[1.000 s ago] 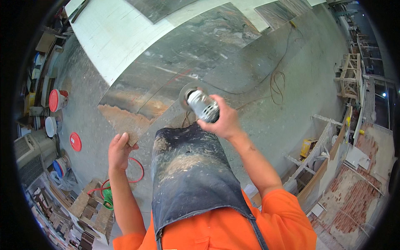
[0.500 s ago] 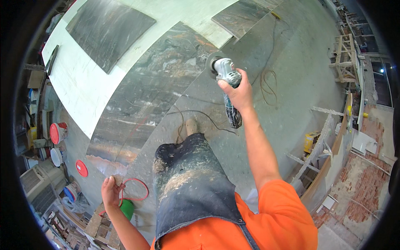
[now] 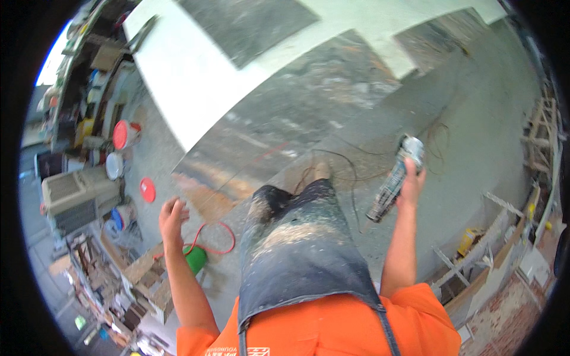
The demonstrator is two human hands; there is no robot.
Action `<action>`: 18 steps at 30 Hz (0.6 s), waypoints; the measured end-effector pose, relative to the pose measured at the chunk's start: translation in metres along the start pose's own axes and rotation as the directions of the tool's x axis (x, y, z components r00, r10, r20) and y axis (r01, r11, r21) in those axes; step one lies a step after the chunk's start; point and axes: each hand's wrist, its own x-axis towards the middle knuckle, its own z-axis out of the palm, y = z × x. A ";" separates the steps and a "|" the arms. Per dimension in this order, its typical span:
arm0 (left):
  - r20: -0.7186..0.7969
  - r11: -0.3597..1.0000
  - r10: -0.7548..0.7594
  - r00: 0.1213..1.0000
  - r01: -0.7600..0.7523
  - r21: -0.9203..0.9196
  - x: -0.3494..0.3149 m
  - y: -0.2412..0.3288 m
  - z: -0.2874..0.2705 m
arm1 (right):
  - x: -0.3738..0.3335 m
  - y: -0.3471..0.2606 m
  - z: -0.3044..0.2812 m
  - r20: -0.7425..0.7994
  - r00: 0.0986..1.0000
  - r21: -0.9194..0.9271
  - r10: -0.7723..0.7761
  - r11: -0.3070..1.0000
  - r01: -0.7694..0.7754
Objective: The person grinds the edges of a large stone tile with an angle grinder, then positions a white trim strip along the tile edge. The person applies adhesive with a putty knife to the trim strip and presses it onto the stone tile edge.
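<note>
Swung away from the slab's edge since half a second ago, an angle grinder (image 3: 390, 188) now hangs over the grey floor (image 3: 487, 130) on the person's right. Largest in view after the floor is a white worktop (image 3: 172, 77), slanting across the upper left. A long marbled slab (image 3: 297, 101), grey with rust-coloured veins, lies along its near edge, with a dark grey slab (image 3: 249, 26) and a smaller brown-veined slab (image 3: 436, 38) beyond, both apart from it. Below, a dusty dark apron (image 3: 303, 261) covers the person's front and legs.

As for progress, the long slab seems only partly worked: a thin line crosses it near the left end, beside a faint red mark (image 3: 273, 151), and the tan, rough-looking end appears joined to the rest. Blur hides whether that line is drawn or cut, or whether the near edge is finished.

The right hand (image 3: 411, 184) is wrapped firmly round the grinder's body, its head pointing away from the person and well apart from the slab. The left hand (image 3: 173, 219) is loosely curled near the tan end; I cannot tell whether it pinches anything. Smallest, a red lid (image 3: 147, 190) lies on the floor farther left.
</note>
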 end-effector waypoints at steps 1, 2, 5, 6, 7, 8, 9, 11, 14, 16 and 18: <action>-0.005 0.993 0.099 0.995 -0.098 0.067 0.013 0.009 -0.007 | -0.013 0.004 0.002 -0.035 0.999 -0.010 0.026 1.000 -0.026; 0.007 0.971 0.198 0.980 -0.197 0.135 0.028 0.018 -0.012 | -0.026 0.008 0.004 -0.079 0.996 -0.020 0.046 0.999 -0.047; 0.101 0.744 0.559 0.823 -0.551 0.378 0.053 0.081 0.002 | -0.062 0.018 0.008 -0.125 0.989 -0.027 0.081 0.996 -0.085; 0.160 0.716 0.602 0.782 -0.618 0.324 0.067 0.098 0.007 | -0.076 0.020 0.016 -0.116 0.991 -0.026 0.069 0.997 -0.072; 0.253 0.628 0.664 0.704 -0.708 0.324 0.080 0.116 0.018 | -0.092 0.021 0.019 -0.120 0.991 -0.029 0.054 0.998 -0.058; 0.352 0.532 0.706 0.614 -0.789 0.308 0.090 0.134 0.034 | -0.109 0.022 0.020 -0.133 0.990 -0.037 0.044 0.998 -0.050; 0.456 0.450 0.709 0.538 -0.843 0.295 0.094 0.153 0.051 | -0.127 0.023 0.027 -0.185 0.983 -0.035 0.017 0.999 -0.024; 0.643 0.231 0.711 0.284 -0.958 0.169 0.108 0.173 0.080 | -0.182 0.030 0.041 -0.265 0.964 -0.031 -0.016 0.999 0.008; 0.790 -0.133 0.603 -0.114 -0.990 -0.041 0.122 0.172 0.124 | -0.270 0.038 0.059 -0.343 0.938 0.013 -0.046 0.998 0.054; 0.817 -0.276 0.511 -0.267 -0.951 -0.138 0.125 0.158 0.140 | -0.332 0.049 0.072 -0.378 0.925 0.058 -0.049 0.995 0.077; 0.801 -0.354 0.474 -0.367 -0.912 -0.208 0.130 0.155 0.158 | -0.385 0.053 0.089 -0.424 0.903 0.092 -0.064 0.989 0.113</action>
